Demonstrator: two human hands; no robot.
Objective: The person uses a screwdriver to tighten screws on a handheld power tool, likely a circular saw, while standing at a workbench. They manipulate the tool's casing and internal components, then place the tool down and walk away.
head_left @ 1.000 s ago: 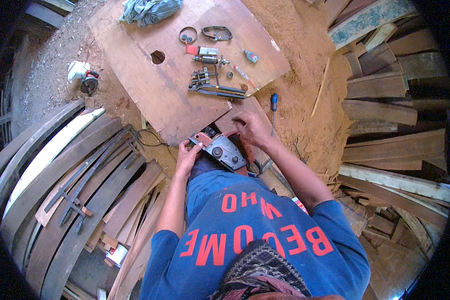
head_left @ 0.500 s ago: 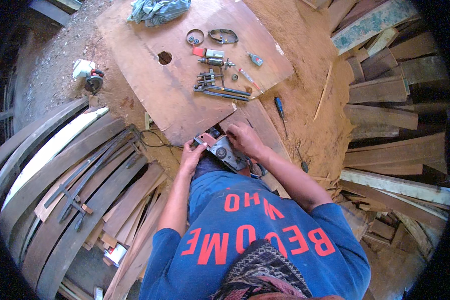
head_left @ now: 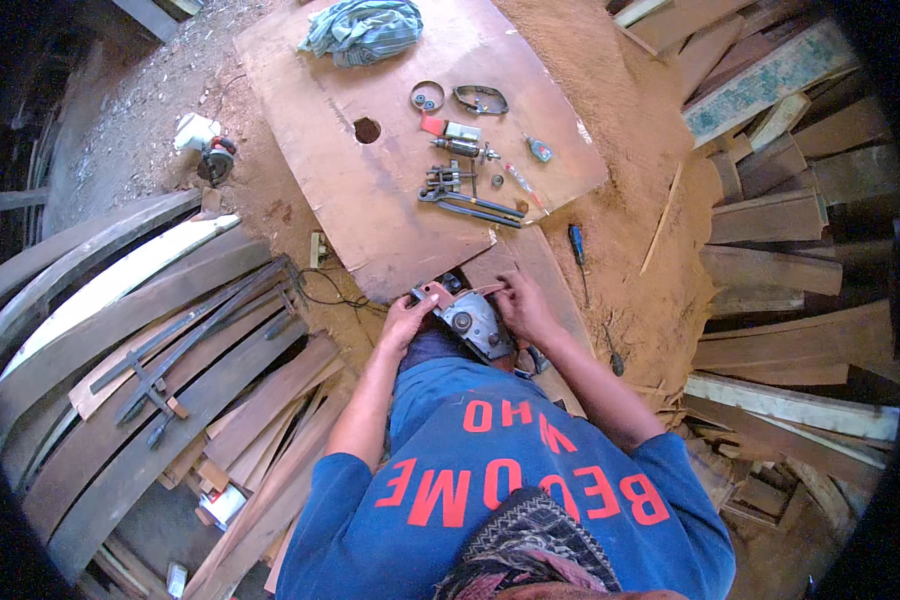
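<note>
A partly dismantled power tool [head_left: 470,322] with a grey metal housing and a reddish-brown plate rests in my lap. My left hand [head_left: 404,322] is closed round its left side, the thumb on the plate. At the tool's far right edge is my right hand [head_left: 528,308], its fingers pinched together. A thin brownish strip [head_left: 486,290] shows beside these fingertips; whether they hold it is unclear. Ahead, on a wooden board [head_left: 320,190], lie a motor armature [head_left: 460,147], a black puller-like clamp tool [head_left: 460,195], a metal ring [head_left: 427,96] and a black band [head_left: 480,99].
A blue-handled screwdriver [head_left: 576,243] lies right of the board, on sawdust. Bundled cloth [head_left: 362,32] sits at the board's far end, beyond a round hole [head_left: 367,130]. Curved planks [head_left: 170,400] with bar clamps lie left; stacked boards [head_left: 770,215] stand right. A cable [head_left: 335,295] runs near my left hand.
My right hand has shifted slightly right along the tool's edge, and the thin strip now shows beside its fingertips. My left hand keeps its grip. The whole view has shifted a little.
</note>
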